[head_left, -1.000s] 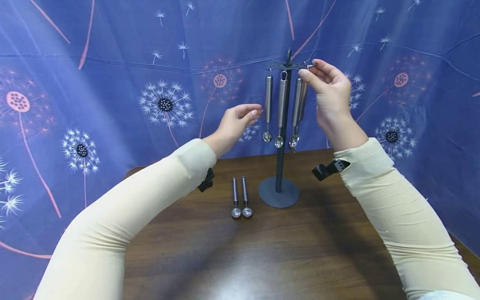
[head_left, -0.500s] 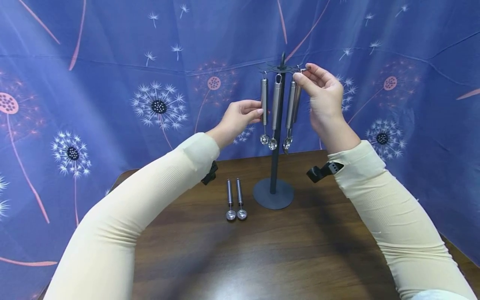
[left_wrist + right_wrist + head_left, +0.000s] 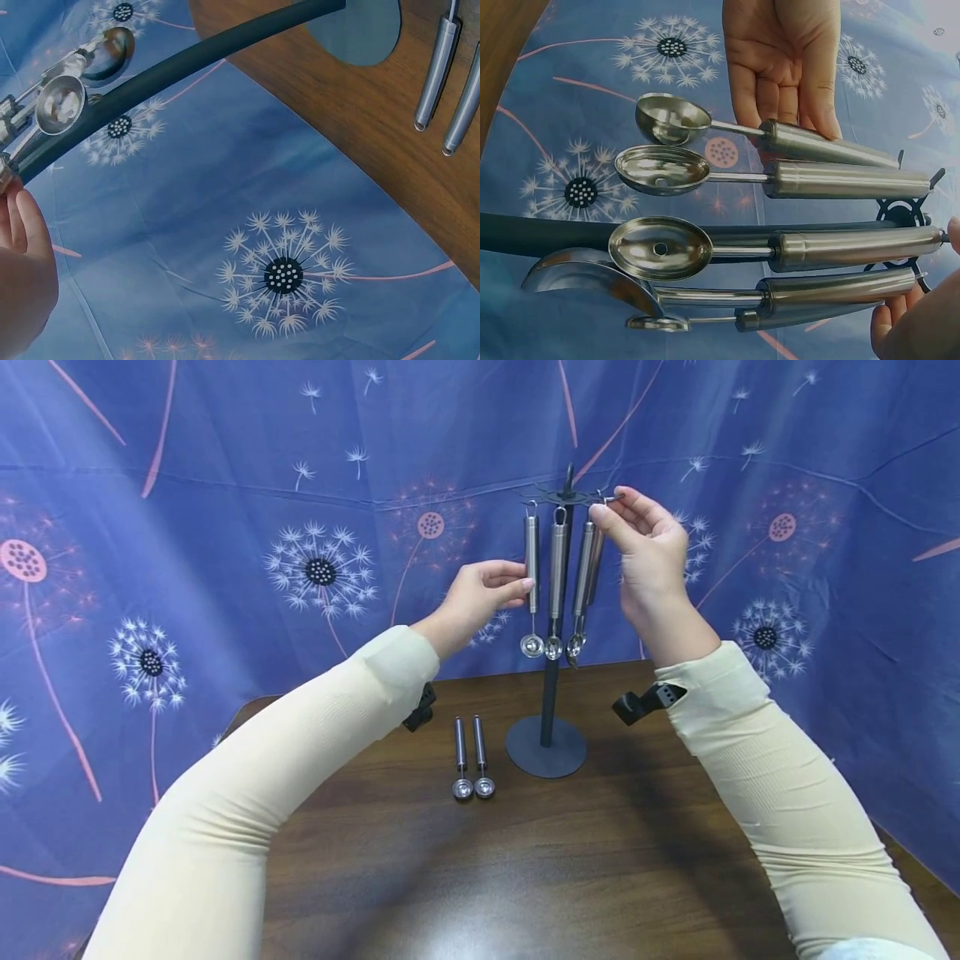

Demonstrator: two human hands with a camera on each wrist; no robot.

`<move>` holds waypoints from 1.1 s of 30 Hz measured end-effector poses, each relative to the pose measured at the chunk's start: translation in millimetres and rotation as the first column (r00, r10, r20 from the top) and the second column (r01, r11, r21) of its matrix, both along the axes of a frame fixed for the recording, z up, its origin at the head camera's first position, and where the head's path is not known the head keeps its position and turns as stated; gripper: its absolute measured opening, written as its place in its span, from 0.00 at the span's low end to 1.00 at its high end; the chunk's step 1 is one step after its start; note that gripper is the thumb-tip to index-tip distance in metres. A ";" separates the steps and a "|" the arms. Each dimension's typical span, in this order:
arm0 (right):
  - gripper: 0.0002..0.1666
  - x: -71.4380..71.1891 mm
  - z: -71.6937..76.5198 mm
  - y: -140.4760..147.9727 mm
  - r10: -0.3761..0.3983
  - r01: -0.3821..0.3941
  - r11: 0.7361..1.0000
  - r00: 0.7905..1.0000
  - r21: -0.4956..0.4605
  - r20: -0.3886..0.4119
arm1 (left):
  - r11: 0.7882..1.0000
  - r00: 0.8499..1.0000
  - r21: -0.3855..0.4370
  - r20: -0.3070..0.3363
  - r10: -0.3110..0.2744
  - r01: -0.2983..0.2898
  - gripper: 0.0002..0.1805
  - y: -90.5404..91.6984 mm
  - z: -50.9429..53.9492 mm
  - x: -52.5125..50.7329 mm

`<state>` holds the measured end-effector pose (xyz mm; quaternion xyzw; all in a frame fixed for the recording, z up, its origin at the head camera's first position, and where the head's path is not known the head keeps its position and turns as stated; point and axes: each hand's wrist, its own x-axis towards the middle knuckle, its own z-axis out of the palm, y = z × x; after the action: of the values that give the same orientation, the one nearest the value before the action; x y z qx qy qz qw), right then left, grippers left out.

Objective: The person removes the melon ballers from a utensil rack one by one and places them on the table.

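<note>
Several steel scoops hang by their handle loops from the hooked top (image 3: 566, 496) of a dark stand (image 3: 549, 702). My left hand (image 3: 480, 597) pinches the handle of the leftmost scoop (image 3: 532, 560) between thumb and fingers; the right wrist view shows this grip on the handle (image 3: 810, 141) beside a round bowl (image 3: 671, 118). At the right side of the rack my right hand (image 3: 652, 556) pinches a hook arm between thumb and fingertips, close to the handle tops. An oval bowl with a hole (image 3: 660, 249) hangs among the others.
Two more scoops (image 3: 460, 743) lie side by side on the brown wooden table (image 3: 525, 860), left of the stand's round base (image 3: 546, 762). A blue curtain with dandelion prints (image 3: 247, 427) hangs behind the table.
My left hand has moved right onto the leftmost scoop's handle and taken hold of it. That scoop's bowl has turned to face forward. My right hand keeps its grip at the rack; the head view has shifted slightly.
</note>
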<state>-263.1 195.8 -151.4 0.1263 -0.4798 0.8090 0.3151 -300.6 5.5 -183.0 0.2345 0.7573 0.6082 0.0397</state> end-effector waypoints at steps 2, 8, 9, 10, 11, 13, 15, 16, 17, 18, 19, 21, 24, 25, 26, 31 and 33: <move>0.18 -0.8 -0.6 0.7 0.000 0.000 1.000 1.000 0.008 -0.013 | 1.000 1.000 0.005 0.009 0.004 -0.004 0.20 -1.7 1.4 1.4; 0.21 -5.2 -6.8 5.1 0.020 -0.019 1.000 0.997 0.005 -0.073 | 0.999 1.000 0.042 0.007 0.015 -0.015 0.18 -8.8 4.0 6.7; 0.21 -5.9 -7.1 5.8 0.036 -0.037 0.999 0.996 -0.016 -0.082 | 0.999 1.000 0.047 0.002 0.017 -0.017 0.18 -9.8 4.5 7.4; 0.20 -6.5 -7.3 6.0 0.042 -0.045 0.999 0.995 -0.030 -0.089 | 0.999 1.000 0.047 0.000 0.022 -0.022 0.18 -10.7 5.0 8.0; 0.19 -7.2 -7.4 6.1 0.049 -0.053 0.998 0.994 -0.042 -0.097 | 0.999 1.000 0.048 -0.003 0.027 -0.026 0.18 -11.6 5.5 8.6; 0.17 -8.2 -6.9 5.6 0.058 -0.065 0.996 0.993 -0.063 -0.103 | 0.998 0.999 0.046 -0.012 0.036 -0.036 0.18 -13.3 5.8 9.4; 0.15 -8.6 -6.3 4.8 0.063 -0.071 0.995 0.993 -0.076 -0.097 | 0.998 0.999 0.040 -0.022 0.049 -0.048 0.18 -15.2 4.9 9.8; 0.14 -8.8 -6.3 4.3 0.058 -0.065 0.995 0.994 -0.074 -0.093 | 0.998 0.998 0.036 -0.026 0.053 -0.052 0.18 -16.1 4.2 10.3; 0.15 -8.9 -6.0 4.0 0.061 -0.068 0.994 0.994 -0.082 -0.089 | 0.998 0.998 0.036 -0.028 0.055 -0.054 0.18 -17.0 3.0 10.5; 0.15 -9.0 -5.8 3.9 0.064 -0.072 0.993 0.994 -0.089 -0.084 | 0.998 0.998 0.035 -0.025 0.057 -0.056 0.18 -18.0 1.7 10.7; 0.16 -9.0 -5.6 3.9 0.066 -0.073 0.993 0.995 -0.090 -0.079 | 0.998 0.998 0.032 -0.023 0.061 -0.060 0.18 -18.9 0.4 11.2; 0.19 -9.3 -5.2 4.2 0.073 -0.080 0.992 0.995 -0.093 -0.072 | 0.997 0.998 0.033 -0.016 0.065 -0.065 0.18 -20.9 -2.7 12.0; 0.25 -9.1 -5.2 4.6 0.069 -0.072 0.996 0.996 -0.051 -0.062 | 0.997 0.997 0.036 0.001 0.075 -0.075 0.18 -24.9 -7.6 12.4; 0.26 -9.0 -5.4 4.6 0.063 -0.064 0.998 0.996 -0.029 -0.058 | 0.996 0.997 0.040 0.003 0.077 -0.077 0.17 -26.2 -9.4 12.4; 0.28 -9.0 -5.3 4.2 0.058 -0.058 0.998 0.997 -0.012 -0.055 | 0.996 0.997 0.040 0.004 0.078 -0.078 0.18 -27.7 -11.2 12.2; 0.31 -9.4 -4.3 1.7 0.018 -0.017 0.999 0.999 0.040 -0.034 | 0.995 0.996 0.059 0.009 0.085 -0.085 0.18 -33.7 -20.2 11.5; 0.32 -9.4 -4.0 1.8 0.006 -0.005 0.999 1.000 0.046 -0.024 | 0.993 0.995 0.067 0.019 0.093 -0.094 0.18 -35.5 -23.7 11.2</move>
<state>-272.5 197.6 -155.4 0.1447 -0.4941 0.7970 0.3158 -289.4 -30.1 -206.8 0.1952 0.7460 0.6367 0.0089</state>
